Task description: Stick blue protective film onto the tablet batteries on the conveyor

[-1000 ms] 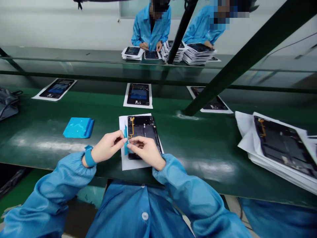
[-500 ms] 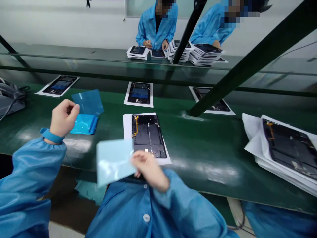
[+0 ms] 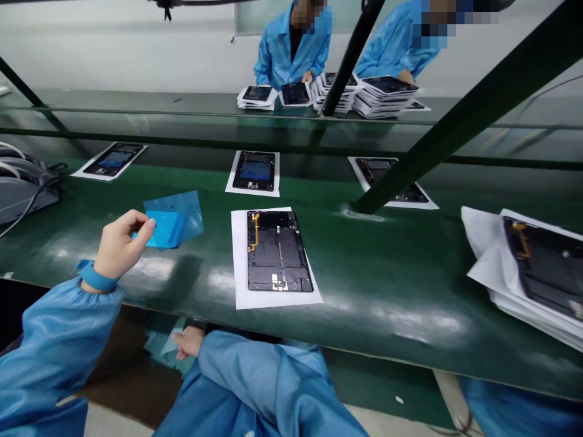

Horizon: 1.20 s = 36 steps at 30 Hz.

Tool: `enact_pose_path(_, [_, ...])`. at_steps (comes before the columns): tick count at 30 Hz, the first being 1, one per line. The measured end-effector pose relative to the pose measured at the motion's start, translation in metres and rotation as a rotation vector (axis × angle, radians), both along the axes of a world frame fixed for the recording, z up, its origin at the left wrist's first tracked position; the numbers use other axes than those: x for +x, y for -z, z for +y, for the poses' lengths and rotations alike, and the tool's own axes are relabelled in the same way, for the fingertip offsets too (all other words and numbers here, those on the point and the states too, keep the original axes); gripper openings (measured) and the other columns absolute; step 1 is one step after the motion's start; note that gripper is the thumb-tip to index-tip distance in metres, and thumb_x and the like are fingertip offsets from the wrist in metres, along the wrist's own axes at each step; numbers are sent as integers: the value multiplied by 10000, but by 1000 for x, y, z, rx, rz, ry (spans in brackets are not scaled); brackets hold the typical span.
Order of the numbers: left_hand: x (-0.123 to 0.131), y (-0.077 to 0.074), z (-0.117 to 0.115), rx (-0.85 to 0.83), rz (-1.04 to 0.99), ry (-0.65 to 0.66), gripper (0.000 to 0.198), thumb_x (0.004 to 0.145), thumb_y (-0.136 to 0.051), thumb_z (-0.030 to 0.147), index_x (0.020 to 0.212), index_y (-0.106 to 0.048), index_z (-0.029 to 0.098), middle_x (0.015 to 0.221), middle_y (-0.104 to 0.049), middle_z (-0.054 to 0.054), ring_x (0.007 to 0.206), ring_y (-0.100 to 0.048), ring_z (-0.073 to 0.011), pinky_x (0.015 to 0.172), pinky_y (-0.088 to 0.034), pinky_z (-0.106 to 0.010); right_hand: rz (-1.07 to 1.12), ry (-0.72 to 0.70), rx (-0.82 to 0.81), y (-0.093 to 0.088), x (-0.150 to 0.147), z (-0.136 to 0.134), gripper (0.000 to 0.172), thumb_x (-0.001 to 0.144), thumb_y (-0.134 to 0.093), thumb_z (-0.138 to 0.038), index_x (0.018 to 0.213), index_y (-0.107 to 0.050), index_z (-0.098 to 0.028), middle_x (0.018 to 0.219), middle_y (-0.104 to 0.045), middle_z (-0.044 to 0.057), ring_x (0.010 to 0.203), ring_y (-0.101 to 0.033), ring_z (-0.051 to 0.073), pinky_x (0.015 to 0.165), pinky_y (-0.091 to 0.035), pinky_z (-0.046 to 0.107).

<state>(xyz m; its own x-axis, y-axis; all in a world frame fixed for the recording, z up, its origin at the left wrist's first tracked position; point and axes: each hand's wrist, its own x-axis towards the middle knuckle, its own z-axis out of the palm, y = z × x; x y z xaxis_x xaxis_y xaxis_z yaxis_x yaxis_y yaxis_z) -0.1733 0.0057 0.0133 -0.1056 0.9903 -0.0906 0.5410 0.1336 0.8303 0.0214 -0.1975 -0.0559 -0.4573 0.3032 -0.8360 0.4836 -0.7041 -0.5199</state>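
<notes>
My left hand (image 3: 122,247) pinches a clear blue film (image 3: 194,212) above the table, at the left. Under and behind that film lies a stack of bright blue film sheets (image 3: 166,230), partly covered by my fingers. My right hand (image 3: 187,343) is down below the table's front edge, its fingers loosely apart at a heap of pale blue sheets (image 3: 157,340). A paler sheet touches or lies just beside those fingertips. In front of me an opened tablet housing (image 3: 279,252), black with an orange flex cable, rests on white paper (image 3: 241,285).
A stack of housings with white paper (image 3: 546,273) stands at the right. Three more housings lie along the back, one at the middle (image 3: 255,171). A green post (image 3: 437,133) slants up from the table. Grey equipment (image 3: 27,191) sits far left. Two co-workers face stacks across the bench.
My right hand has moved left and down below the table edge, and the pale sheet has left the tabletop area. My left hand has lowered with the blue film.
</notes>
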Motion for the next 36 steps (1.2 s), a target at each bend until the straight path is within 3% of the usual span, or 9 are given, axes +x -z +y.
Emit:
enact_pose_path(3, [8, -3, -14, 11, 25, 33, 216, 907, -577, 379, 791, -584, 197, 687, -567, 34, 654, -515, -114, 660, -417, -244, -36, -131, -87, -25, 10, -2, 321, 870, -671, -572, 837, -689, -254, 643, -642, -90, 527, -610, 111, 482, -513, 229])
enact_pose_path(5, [20, -9, -27, 79, 36, 102, 200, 919, -571, 342, 773, -571, 206, 670, -573, 34, 634, -529, -118, 650, -424, -254, 8, -178, -55, -61, 27, 10, 273, 719, -718, -631, 673, -675, -366, 533, -613, -166, 456, -614, 128, 413, -483, 231])
enact_pose_path(7, [37, -18, -42, 181, 17, 211, 166, 931, -567, 269, 774, -551, 216, 667, -569, 35, 610, -537, -118, 623, -423, -263, 39, -118, 298, -109, 51, 39, 217, 668, -750, -604, 819, -737, -449, 690, -716, -141, 523, -667, 155, 511, -563, 281])
enact_pose_path(9, [59, -29, -54, 279, -26, 326, 145, 925, -567, 200, 790, -520, 225, 682, -566, 30, 614, -539, -127, 609, -423, -280, -160, 5, 698, -157, 75, 80, 399, 760, -714, -556, 1128, -733, -404, 928, -774, -24, 684, -717, 203, 696, -631, 359])
enact_pose_path(13, [101, -50, -60, 357, -179, 470, 151, 911, -565, 152, 830, -474, 241, 694, -563, 13, 633, -527, -153, 589, -437, -310, -280, -229, 878, -208, 105, 145, 557, 896, -676, -497, 1373, -616, -216, 1183, -726, 137, 959, -727, 276, 923, -607, 470])
enact_pose_path(17, [123, -61, -49, 323, -329, 538, 147, 946, -532, 170, 832, -475, 242, 690, -564, 6, 624, -520, -155, 566, -445, -312, -278, -283, 903, -212, 111, 157, 545, 894, -702, -475, 1357, -596, -209, 1174, -717, 130, 1053, -704, 295, 934, -598, 474])
enact_pose_path(21, [133, -61, -40, 249, -429, 561, 143, 969, -546, 208, 836, -507, 242, 716, -595, 4, 657, -564, -150, 584, -455, -298, -322, -305, 900, -211, 118, 156, 232, 964, -560, -250, 1179, -641, -222, 1059, -718, 85, 928, -695, 237, 842, -598, 404])
enact_pose_path(30, [152, -57, -29, 161, -476, 592, 73, 995, -554, 239, 948, -609, 238, 791, -648, 11, 731, -617, -123, 665, -503, -259, -336, -206, 939, -206, 133, 168, 62, 925, -552, -187, 947, -607, -209, 837, -642, 24, 744, -597, 163, 693, -499, 292])
enact_pose_path(36, [144, -44, -9, 333, -81, 389, 265, 961, -640, 365, 1200, -616, 253, 1130, -682, -106, 1055, -611, -264, 890, -499, -438, -302, -179, 978, -200, 153, 179, 237, 1018, -438, -186, 881, -631, -208, 871, -707, 46, 816, -668, 170, 763, -536, 295])
